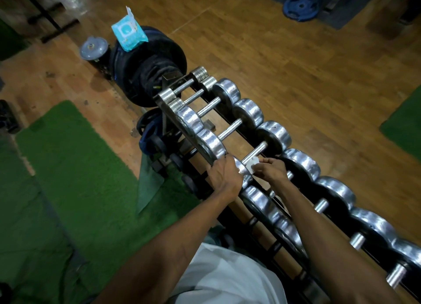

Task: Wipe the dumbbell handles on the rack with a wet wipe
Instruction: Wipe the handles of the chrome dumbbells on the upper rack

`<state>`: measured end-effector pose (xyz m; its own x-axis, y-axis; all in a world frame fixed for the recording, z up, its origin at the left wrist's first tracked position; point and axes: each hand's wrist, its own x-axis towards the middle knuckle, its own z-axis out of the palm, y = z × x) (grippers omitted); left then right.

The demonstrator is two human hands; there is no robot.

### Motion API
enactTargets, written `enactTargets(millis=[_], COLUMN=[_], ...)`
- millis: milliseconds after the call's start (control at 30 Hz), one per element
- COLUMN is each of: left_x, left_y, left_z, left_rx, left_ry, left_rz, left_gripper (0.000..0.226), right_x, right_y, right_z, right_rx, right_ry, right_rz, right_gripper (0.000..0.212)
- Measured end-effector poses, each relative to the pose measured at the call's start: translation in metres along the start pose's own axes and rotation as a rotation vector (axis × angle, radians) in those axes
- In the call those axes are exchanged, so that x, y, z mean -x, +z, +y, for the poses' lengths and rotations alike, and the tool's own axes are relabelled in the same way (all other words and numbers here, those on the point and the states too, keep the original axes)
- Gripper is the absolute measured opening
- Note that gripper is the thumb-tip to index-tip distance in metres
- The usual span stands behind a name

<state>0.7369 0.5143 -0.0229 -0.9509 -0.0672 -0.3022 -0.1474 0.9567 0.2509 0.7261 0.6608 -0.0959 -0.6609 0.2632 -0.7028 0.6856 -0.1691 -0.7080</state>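
A row of chrome dumbbells lies across a dark metal rack (pixel 169 114) that runs from upper left to lower right. My right hand (pixel 272 169) pinches a white wet wipe (pixel 253 163) against the near end of one dumbbell's steel handle (pixel 256 153). My left hand (pixel 224 175) grips the near head (pixel 243 170) of that same dumbbell, fingers curled over its rim. Other bare handles (pixel 230 129) show further up the rack.
A blue wet-wipe pack (pixel 128 33) sits on a stack of black weight plates (pixel 148 64) at the rack's far end. A lidded container (pixel 93 48) stands beside it. Green mats (pixel 75 167) cover the floor at left; blue plates (pixel 300 7) lie far right.
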Motion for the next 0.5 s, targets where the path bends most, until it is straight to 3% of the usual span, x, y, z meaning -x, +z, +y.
enactTargets(millis=[100, 167, 300, 400, 500], left_x=[0.006, 0.012, 0.028, 0.033, 0.032], left_y=[0.005, 0.01, 0.022, 0.028, 0.029], left_z=[0.002, 0.005, 0.009, 0.011, 0.016], left_rx=[0.014, -0.001, -0.083, -0.107, -0.125], left_ry=[0.006, 0.016, 0.036, 0.017, 0.001], left_rz=[0.002, -0.025, -0.223, -0.338, -0.375], left_gripper=[0.036, 0.052, 0.135, 0.166, 0.174], right_x=[0.008, 0.012, 0.026, 0.036, 0.048], right_y=[-0.014, -0.031, -0.068, -0.086, -0.092], right_z=[-0.004, 0.003, 0.028, 0.046, 0.047], right_rx=[0.053, 0.228, 0.73, 1.056, 1.025], right_ry=[-0.126, -0.338, -0.754, -0.822, -0.761], right_rz=[-0.038, -0.042, -0.11, -0.281, -0.289], right_gripper=[0.035, 0.032, 0.032, 0.029, 0.04])
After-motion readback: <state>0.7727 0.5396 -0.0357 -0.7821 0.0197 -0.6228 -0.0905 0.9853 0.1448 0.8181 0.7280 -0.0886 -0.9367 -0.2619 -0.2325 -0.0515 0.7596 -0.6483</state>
